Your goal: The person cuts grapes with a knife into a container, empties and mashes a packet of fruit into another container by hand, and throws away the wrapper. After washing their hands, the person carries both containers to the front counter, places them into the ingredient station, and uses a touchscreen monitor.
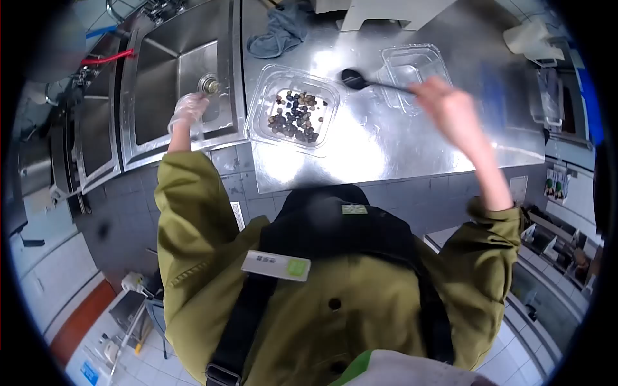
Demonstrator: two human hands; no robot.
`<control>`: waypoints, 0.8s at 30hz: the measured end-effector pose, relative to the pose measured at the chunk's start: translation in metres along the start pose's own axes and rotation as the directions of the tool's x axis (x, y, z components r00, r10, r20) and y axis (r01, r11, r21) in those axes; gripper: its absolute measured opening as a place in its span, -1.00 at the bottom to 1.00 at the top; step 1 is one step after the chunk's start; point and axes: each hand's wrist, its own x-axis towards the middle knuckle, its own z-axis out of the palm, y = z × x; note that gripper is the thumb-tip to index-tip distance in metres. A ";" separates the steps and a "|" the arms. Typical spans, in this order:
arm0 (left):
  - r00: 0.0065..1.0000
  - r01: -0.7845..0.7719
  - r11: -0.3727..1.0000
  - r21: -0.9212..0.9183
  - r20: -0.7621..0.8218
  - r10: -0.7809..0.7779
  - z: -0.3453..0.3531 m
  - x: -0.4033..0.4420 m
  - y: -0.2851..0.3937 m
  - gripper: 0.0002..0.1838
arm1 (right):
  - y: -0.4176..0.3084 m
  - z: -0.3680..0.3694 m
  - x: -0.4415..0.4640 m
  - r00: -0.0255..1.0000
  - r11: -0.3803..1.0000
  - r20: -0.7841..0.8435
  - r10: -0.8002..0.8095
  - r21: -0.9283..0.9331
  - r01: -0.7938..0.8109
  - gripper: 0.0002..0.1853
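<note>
My left hand (188, 110), in a clear plastic glove, is over the steel sink (164, 96), close to its drain; its fingers look pressed together, and what they hold, if anything, is too small to name. My bare right hand (450, 109), slightly blurred, grips the handle of a black spoon (354, 79) above the steel counter. Between the hands sits a clear plastic container (262, 116) with many small dark and brown round pieces (297, 117) in it. Another clear container (425, 58) stands behind the spoon handle, with no pieces visible in it.
A grey cloth (278, 31) lies at the counter's back left, beside the sink. A white stand (380, 14) is at the back edge. Clear containers (547, 96) stand at the right. A red tube (109, 58) crosses the sinks at the left.
</note>
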 end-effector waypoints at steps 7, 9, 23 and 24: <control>0.808 0.207 0.589 -0.781 -0.203 -0.553 -0.001 -0.017 0.043 -0.69 | -0.090 0.071 0.034 0.901 0.930 -0.352 -0.252 0.170 0.327 -0.70; 0.614 -0.158 0.422 -0.893 -0.424 -0.666 -0.003 -0.047 0.056 -0.78 | -0.059 0.049 -0.005 0.947 0.879 -0.319 -0.046 0.438 0.190 -0.61; 0.076 -0.361 0.061 -0.931 -0.095 -0.993 0.104 -0.320 0.219 -0.89 | 0.285 0.234 -0.400 0.433 -0.835 0.764 0.478 0.548 -0.044 -0.68; 0.137 -0.321 0.031 -0.947 -0.079 -0.987 0.143 -0.337 0.252 -0.94 | 0.286 0.228 -0.397 0.480 -0.849 0.753 0.451 0.528 -0.032 -0.68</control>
